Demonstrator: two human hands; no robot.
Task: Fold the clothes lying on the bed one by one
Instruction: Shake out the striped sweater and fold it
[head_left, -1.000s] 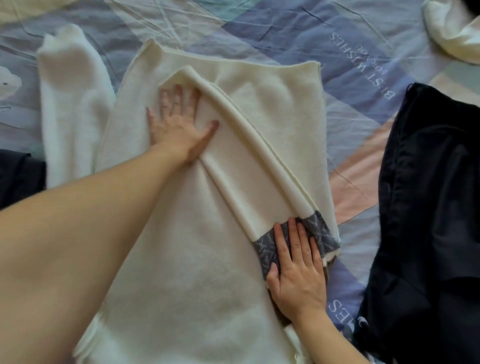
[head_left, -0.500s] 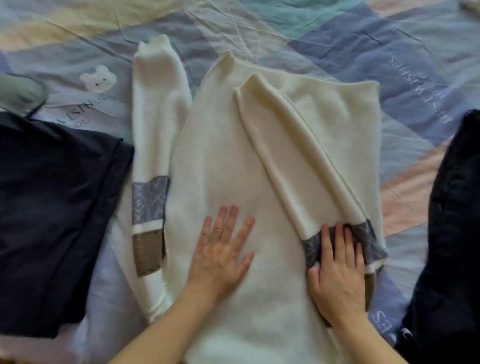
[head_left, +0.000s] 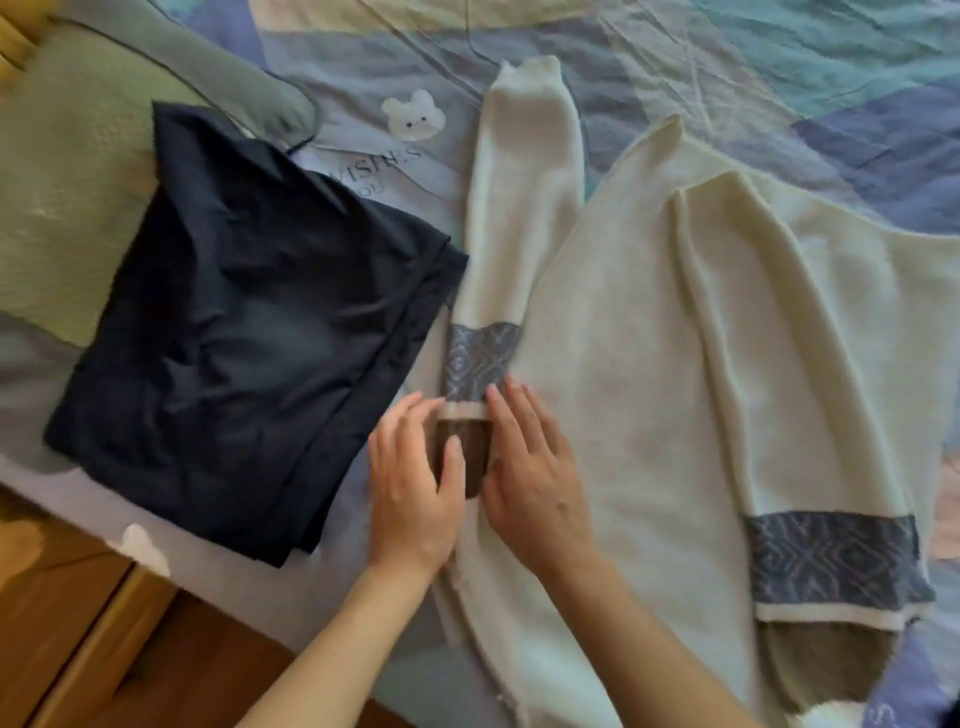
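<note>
A cream knit sweater (head_left: 623, 364) lies flat on the bed. Its right sleeve (head_left: 769, 364) is folded across the body, with a blue patterned band and brown cuff near the bottom right. The left sleeve (head_left: 519, 208) stretches out along the sweater's left side. My left hand (head_left: 415, 483) lies beside that sleeve's brown cuff (head_left: 465, 447), thumb on top of it and fingers straight. On the cuff's other side my right hand (head_left: 535, 467) rests flat on the sweater, fingertips reaching the blue band.
A folded dark navy garment (head_left: 244, 338) lies just left of the sleeve. A green pillow (head_left: 78, 182) sits at the far left. The patterned bedsheet (head_left: 727, 78) extends behind. The bed's edge and a wooden floor (head_left: 104, 649) are at the lower left.
Both hands left the sweater's body and the folded right sleeve and moved left to the left sleeve's cuff. The view swung left, bringing the folded navy garment fully in.
</note>
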